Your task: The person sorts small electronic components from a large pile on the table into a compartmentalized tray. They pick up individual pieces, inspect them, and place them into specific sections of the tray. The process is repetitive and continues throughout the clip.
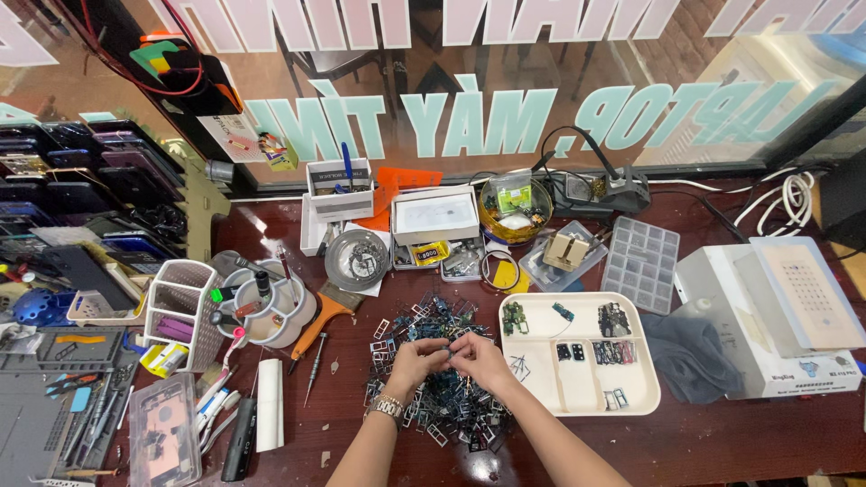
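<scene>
Both hands meet over a heap of small dark metal phone parts [442,388] on the reddish-brown wooden table [722,442]. The left hand [417,361] and right hand [481,359] pinch one tiny piece [450,353] between their fingertips. A cream plastic compartment tray [577,397] lies at three o'clock.

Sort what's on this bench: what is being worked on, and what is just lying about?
In hand:
left hand
right hand
pile of small metal tray parts
white compartment tray

Lying about:
orange-handled brush
screwdriver
clear organiser box
grey cloth

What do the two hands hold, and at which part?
The left hand and right hand pinch one small part between fingertips above the pile of small parts; which part cannot be told.
</scene>
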